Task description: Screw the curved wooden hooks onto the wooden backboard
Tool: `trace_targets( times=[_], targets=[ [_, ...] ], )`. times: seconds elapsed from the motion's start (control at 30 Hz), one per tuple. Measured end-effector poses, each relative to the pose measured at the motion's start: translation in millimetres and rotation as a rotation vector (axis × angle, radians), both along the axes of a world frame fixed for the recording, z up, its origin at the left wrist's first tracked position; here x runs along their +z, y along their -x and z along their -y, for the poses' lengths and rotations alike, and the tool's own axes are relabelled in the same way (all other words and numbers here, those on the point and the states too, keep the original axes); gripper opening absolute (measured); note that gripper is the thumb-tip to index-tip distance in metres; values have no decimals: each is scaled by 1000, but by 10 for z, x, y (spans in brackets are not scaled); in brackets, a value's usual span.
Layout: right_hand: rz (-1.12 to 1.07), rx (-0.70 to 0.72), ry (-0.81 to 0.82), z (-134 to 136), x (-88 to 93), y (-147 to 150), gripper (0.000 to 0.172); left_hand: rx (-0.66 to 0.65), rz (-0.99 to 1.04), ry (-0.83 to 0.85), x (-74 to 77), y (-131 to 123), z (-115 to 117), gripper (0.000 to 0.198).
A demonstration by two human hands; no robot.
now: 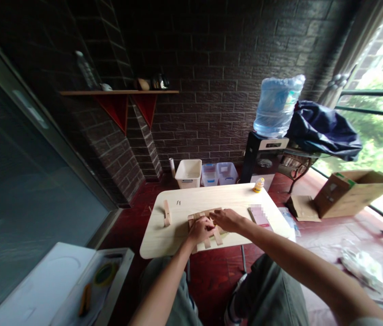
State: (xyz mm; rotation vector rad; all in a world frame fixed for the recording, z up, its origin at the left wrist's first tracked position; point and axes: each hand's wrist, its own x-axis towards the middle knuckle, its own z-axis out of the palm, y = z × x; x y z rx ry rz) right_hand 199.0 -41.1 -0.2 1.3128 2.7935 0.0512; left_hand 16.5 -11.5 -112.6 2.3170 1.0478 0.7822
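Several tan strips [218, 237] lie crossed in a loose lattice on the pale table [211, 195], near the middle of its near edge, and the person bends both arms in over them. The left hand [202, 228] rests on top of the lattice, its fingers curled in; I can't tell from here whether they pinch a strip. The right hand [226, 219] is just beside it, over the far right part, with its fingers bent downward and close together; their tips are too hard to make out for me to say what they grip, if anything.

Well to the left on the same table is a separate wooden piece [167, 213], with some small dark bits [178, 203] near it. On the right side lies a pinkish booklet [259, 216], and a yellow bottle [259, 184] stands by the far right corner. Beyond the table, a cream basket [188, 175] sits on the floor.
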Motion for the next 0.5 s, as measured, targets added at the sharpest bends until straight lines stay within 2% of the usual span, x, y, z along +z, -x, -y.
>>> trace_targets(
  times=[0.23,0.33,0.5],
  targets=[
    [22,-74,-29,-7,-122,25,32,2,-45,14,-28,8,-22,8],
    [-32,-80,-5,-9,-90,8,33,-2,-36,9,-44,28,-23,8],
    [-48,-7,20,14,5,-9,29,-18,-19,0,-51,36,-34,8]
  ],
)
